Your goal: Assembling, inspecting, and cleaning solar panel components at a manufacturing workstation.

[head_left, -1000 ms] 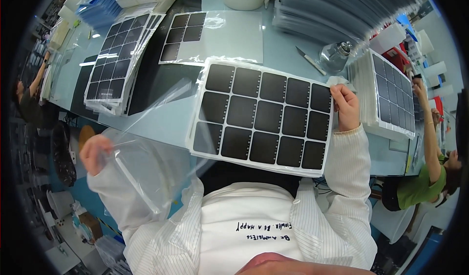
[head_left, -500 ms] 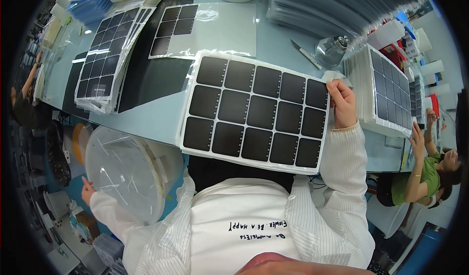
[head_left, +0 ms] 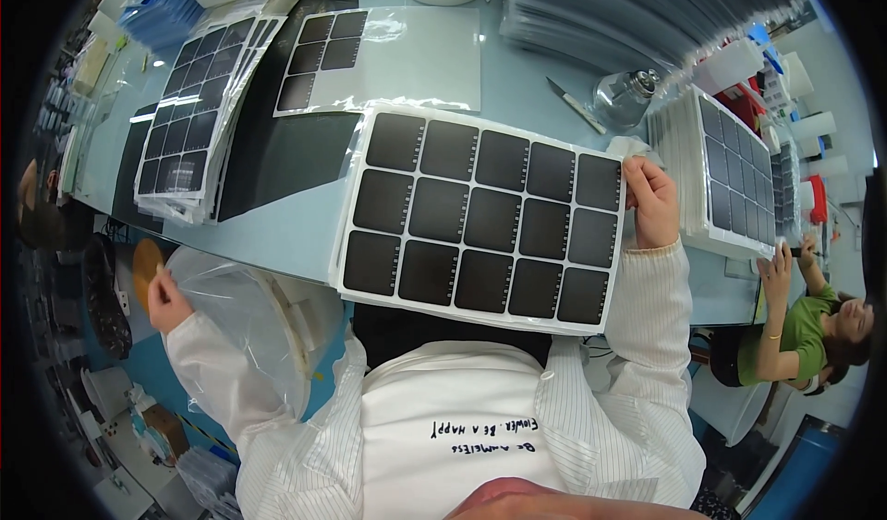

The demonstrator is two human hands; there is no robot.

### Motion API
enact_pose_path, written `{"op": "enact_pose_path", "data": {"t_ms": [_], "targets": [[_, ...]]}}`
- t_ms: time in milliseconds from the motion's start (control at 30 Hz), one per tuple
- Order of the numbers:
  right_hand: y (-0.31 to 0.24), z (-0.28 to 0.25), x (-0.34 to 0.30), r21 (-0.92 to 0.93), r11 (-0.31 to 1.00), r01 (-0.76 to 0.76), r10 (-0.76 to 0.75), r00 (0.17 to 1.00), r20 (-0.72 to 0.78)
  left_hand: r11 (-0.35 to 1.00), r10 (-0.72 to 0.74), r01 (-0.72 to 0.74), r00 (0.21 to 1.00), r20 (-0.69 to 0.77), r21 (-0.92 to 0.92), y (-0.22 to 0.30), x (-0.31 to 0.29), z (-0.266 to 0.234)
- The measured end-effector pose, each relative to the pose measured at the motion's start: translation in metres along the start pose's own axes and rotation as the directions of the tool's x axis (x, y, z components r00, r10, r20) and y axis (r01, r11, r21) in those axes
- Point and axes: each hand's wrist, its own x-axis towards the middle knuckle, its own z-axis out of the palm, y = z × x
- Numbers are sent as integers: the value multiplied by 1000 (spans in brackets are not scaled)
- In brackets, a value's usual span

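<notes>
In front of me lies a stack of white sheets (head_left: 482, 220) with rows of black rounded squares, partly over the table's near edge. My right hand (head_left: 651, 204) pinches the right edge of the top sheet near its upper corner, thumb on top. Low on the left, my left hand (head_left: 170, 302) is beside a round bin with a clear plastic liner (head_left: 249, 335). Its fingers are drawn together, and whatever they hold, if anything, is too small to make out. Behind the stack lies a partly used sheet (head_left: 379, 63) with several black squares left on it.
Another pile of black-square sheets (head_left: 180, 118) lies at the left, and a tall stack (head_left: 739, 174) stands at the right. A craft knife (head_left: 575, 106) rests beside a glass bottle (head_left: 625, 97). Dark sheets (head_left: 601, 12) are piled far back. A person in green (head_left: 795, 340) works at the right.
My left hand has risen from the bin's side toward the table edge, and its fingers have drawn together. My right hand keeps its grip on the sheet.
</notes>
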Motion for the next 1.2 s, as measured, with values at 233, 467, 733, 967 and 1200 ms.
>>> {"op": "enact_pose_path", "data": {"t_ms": [233,467,733,967,1200], "targets": [[-30,-4,-32,-226,974,30,-8,995,97,643,736,-434,578,352,-631,218,-28,47],[-49,5,-69,-234,957,-169,213,961,178,701,708,-299,403,581,-647,247,-31,74],[-49,16,-67,-203,965,-164,197,968,155,697,673,-19,362,645,-717,230,-28,83],[-53,16,-69,-106,958,-267,284,934,217,694,665,107,286,690,-712,229,-24,78],[-63,7,-77,14,985,-172,164,959,232,609,698,255,276,660,-751,225,-26,73]]}}
